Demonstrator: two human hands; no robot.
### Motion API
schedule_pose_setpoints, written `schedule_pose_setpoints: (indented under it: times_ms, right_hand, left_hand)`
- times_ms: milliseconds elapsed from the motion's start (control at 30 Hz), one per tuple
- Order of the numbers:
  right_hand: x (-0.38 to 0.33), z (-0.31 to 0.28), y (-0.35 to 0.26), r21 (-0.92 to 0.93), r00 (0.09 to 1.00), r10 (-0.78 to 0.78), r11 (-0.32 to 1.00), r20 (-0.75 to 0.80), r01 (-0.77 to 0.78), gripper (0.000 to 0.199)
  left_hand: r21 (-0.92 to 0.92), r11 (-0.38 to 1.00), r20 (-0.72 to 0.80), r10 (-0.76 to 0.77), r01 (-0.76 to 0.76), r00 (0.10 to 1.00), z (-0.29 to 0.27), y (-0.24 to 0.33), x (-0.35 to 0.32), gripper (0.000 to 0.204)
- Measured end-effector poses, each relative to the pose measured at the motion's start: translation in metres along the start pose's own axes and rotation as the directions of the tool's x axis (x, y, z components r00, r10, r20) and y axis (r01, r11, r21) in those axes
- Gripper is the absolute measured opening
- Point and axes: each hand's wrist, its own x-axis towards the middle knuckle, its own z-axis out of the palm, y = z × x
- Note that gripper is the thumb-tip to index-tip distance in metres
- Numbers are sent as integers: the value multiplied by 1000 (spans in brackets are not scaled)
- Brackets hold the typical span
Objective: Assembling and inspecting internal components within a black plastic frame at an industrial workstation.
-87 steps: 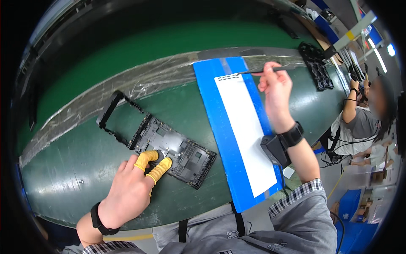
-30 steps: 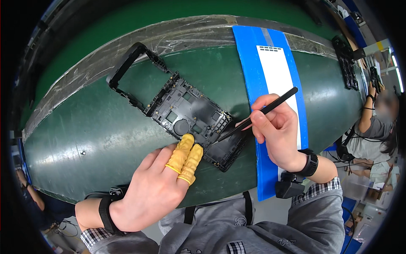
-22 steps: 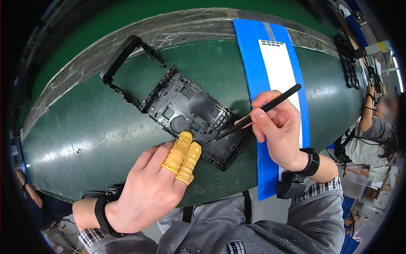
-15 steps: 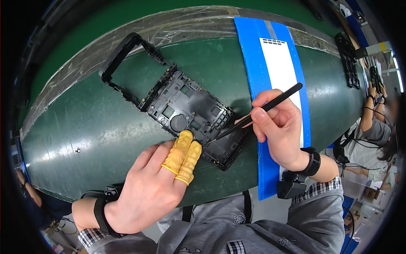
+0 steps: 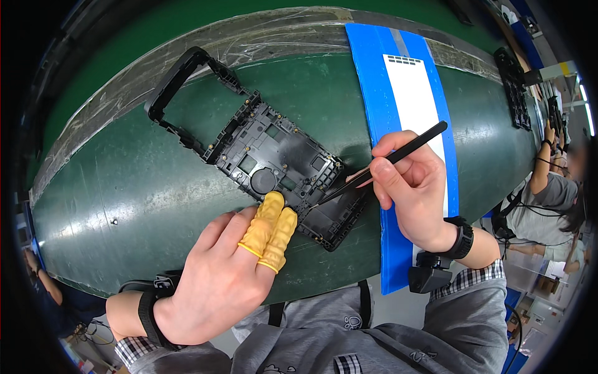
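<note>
A black plastic housing (image 5: 293, 154) with a handle-like loop (image 5: 163, 93) at its far left end lies slantwise on the green table. Small brass-coloured inserts dot its inner face. My left hand (image 5: 224, 268) grips its near edge; two fingers wear yellow finger cots (image 5: 269, 232) and press on the plastic, while the thumb is hidden. Between the thumb and fingers of my right hand (image 5: 408, 187) is a pair of black tweezers (image 5: 408, 149). Their narrow tips point down to the housing's near right part, close to the gloved fingertips. Whether they pinch anything is too small to tell.
The green table mat (image 5: 124, 187) has a taped far edge. Right of the housing, a blue board (image 5: 367, 75) carries a white sheet (image 5: 408, 87). Another black plastic part (image 5: 514, 93) lies at the far right. A co-worker (image 5: 548, 193) is beyond the right end, another person at the left edge.
My right hand and the tweezers have shifted very slightly, with the tips still at the same part of the housing. My left hand and the housing stay in place.
</note>
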Motion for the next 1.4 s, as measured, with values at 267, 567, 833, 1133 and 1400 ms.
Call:
schedule_pose_setpoints:
  times_ms: [267, 567, 833, 1133, 1400]
  right_hand:
    - [2, 2, -4, 10, 999, 32, 999, -6, -32, 11]
    - [2, -5, 2, 42, 998, -50, 998, -38, 51, 10]
    - [7, -9, -1, 234, 997, 55, 971, -52, -42, 11]
    - [-39, -57, -34, 185, 945, -170, 956, -279, 227, 10]
    - [-123, -112, -33, 272, 839, -158, 901, -521, 338, 8]
  left_hand:
    - [-36, 999, 46, -6, 7, 999, -4, -5, 2, 56]
    - [-38, 999, 27, -27, 28, 999, -4, -1, 5, 54]
    - [186, 983, 35, -17, 10, 999, -5, 12, 11, 48]
    - [-3, 986, -346, -160, 169, 924, -34, -20, 10, 44]
    - [433, 901, -310, 125, 23, 943, -37, -61, 9, 13]
